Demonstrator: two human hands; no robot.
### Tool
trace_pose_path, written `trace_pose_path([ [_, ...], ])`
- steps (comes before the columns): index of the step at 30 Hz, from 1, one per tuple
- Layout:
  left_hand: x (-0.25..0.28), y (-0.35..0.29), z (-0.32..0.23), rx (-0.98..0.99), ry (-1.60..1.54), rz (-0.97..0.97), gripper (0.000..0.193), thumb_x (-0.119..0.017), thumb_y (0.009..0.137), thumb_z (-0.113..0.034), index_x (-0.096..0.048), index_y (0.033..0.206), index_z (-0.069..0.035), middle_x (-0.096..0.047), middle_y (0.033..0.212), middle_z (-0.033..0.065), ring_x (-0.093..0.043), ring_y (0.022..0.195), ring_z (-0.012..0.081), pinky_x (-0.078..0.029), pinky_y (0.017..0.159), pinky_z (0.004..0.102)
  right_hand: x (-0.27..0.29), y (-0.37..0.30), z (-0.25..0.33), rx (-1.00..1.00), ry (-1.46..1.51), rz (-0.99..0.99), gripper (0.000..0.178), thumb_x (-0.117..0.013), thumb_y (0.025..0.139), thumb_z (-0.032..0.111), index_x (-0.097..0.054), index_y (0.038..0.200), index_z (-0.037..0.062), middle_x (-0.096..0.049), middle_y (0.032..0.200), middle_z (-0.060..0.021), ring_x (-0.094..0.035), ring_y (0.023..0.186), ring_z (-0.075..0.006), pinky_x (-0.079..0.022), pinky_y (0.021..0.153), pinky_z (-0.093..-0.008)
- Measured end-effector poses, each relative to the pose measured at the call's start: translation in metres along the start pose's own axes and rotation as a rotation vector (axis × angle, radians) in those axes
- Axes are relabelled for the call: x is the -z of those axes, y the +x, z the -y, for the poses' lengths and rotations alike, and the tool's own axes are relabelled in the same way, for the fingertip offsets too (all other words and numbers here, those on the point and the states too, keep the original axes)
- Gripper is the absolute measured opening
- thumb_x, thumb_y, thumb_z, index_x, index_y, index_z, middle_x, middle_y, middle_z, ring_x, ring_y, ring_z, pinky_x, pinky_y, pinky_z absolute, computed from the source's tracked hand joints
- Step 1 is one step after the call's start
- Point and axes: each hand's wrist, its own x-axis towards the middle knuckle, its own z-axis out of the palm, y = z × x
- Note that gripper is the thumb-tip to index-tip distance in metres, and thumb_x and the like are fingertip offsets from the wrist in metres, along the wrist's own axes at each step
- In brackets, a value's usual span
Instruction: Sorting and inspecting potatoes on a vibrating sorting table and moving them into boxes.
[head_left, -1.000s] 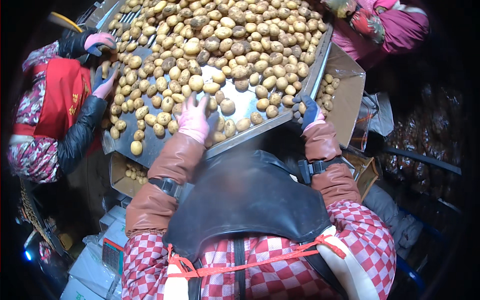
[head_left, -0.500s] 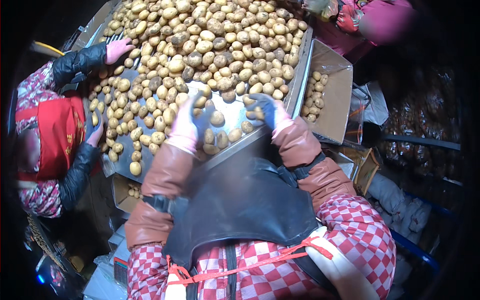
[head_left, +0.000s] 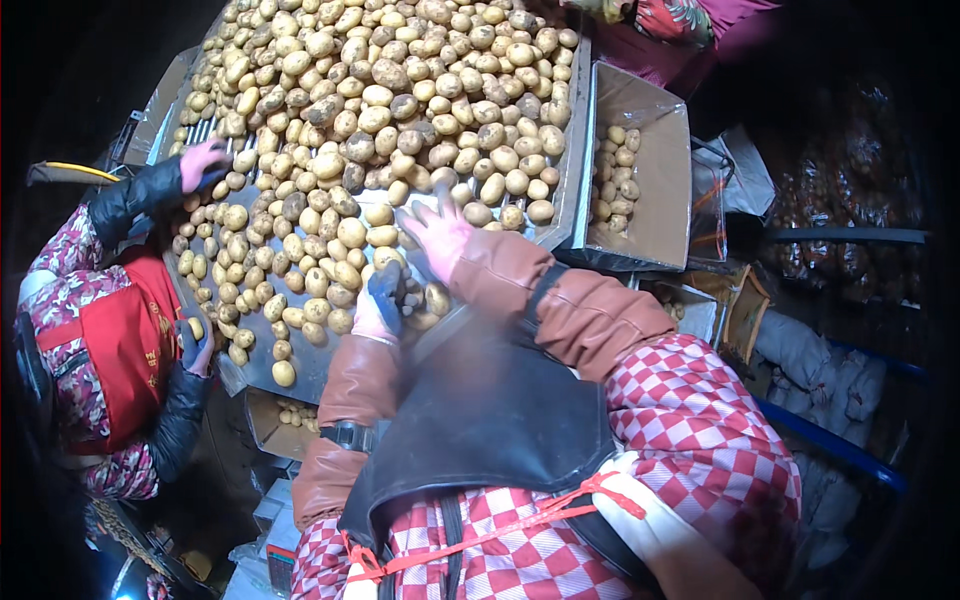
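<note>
My left hand (head_left: pixel 381 303), gloved pink and blue, curls over a potato (head_left: pixel 409 296) at the near edge of the metal sorting table (head_left: pixel 312 365) in mid-frame, though I cannot tell if it grips; my right hand (head_left: pixel 437 232) lies spread, fingers apart, on the potato pile (head_left: pixel 390 90) just above. A cardboard box (head_left: pixel 655 190) sits at upper right, and a co-worker's gloved hand (head_left: pixel 203 163) reaches in at upper left.

Gloved hands (head_left: pixel 383 300) — potatoes (head_left: pixel 400 100) — metal table (head_left: pixel 310 365)

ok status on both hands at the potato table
Left hand closed round a potato near table edge. Right hand open, flat over the potatoes. Co-worker's hand sorting far left, apart.
</note>
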Motion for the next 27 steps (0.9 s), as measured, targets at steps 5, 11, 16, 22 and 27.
trace_pose_path([
  [5,-0.007,-0.011,-0.011,0.086,0.068,-0.143,0.041,-0.053,0.104,-0.045,-0.062,0.095,-0.006,-0.061,0.076,0.0040,-0.054,0.059,0.0139,-0.043,0.051,0.0276,-0.031,-0.034,-0.094,0.124,0.574,-0.347,0.038,-0.062,0.087,0.006,-0.067,0.123,0.0143,-0.065,0.129,-0.0141,-0.058,0.125,-0.0344,-0.046,0.109,-0.0425],
  [11,-0.042,-0.017,-0.014,0.113,0.034,-0.206,0.038,-0.062,0.099,-0.039,-0.060,0.087,-0.004,-0.063,0.075,0.0078,-0.057,0.059,0.0147,-0.044,0.050,0.0290,0.015,-0.044,-0.134,-0.217,-0.127,-0.410,0.042,-0.057,0.084,0.004,-0.062,0.126,0.0116,-0.066,0.120,-0.0147,-0.059,0.117,-0.0353,-0.047,0.105,-0.0439],
  [16,-0.065,-0.007,-0.014,-0.334,0.775,-0.025,0.026,-0.066,0.096,-0.017,-0.068,0.117,-0.003,-0.072,0.099,0.0101,-0.068,0.092,0.0178,-0.053,0.088,0.0307,0.035,-0.034,-0.135,-0.276,-0.108,-0.160,0.041,-0.054,0.085,0.004,-0.062,0.124,0.0139,-0.066,0.118,-0.0113,-0.058,0.117,-0.0342,-0.049,0.100,-0.0435],
  [22,-0.010,0.033,0.015,-0.285,0.560,0.079,0.023,-0.062,0.097,-0.010,-0.069,0.119,-0.005,-0.072,0.105,0.0086,-0.070,0.093,0.0182,-0.055,0.084,0.0298,0.019,-0.032,-0.137,-0.232,-0.088,-0.071,0.052,-0.072,0.079,0.020,-0.052,0.126,0.0130,-0.059,0.122,-0.0143,-0.056,0.115,-0.0364,-0.047,0.100,-0.0458],
  [27,-0.013,-0.007,-0.004,-0.157,0.580,-0.036,0.024,-0.064,0.097,-0.009,-0.069,0.120,-0.004,-0.070,0.101,0.0011,-0.061,0.085,0.0092,-0.051,0.074,0.0225,0.010,-0.022,-0.145,-0.315,-0.116,-0.290,0.046,-0.061,0.085,0.006,-0.061,0.128,0.0201,-0.063,0.117,-0.0141,-0.057,0.112,-0.0363,-0.052,0.094,-0.0453],
])
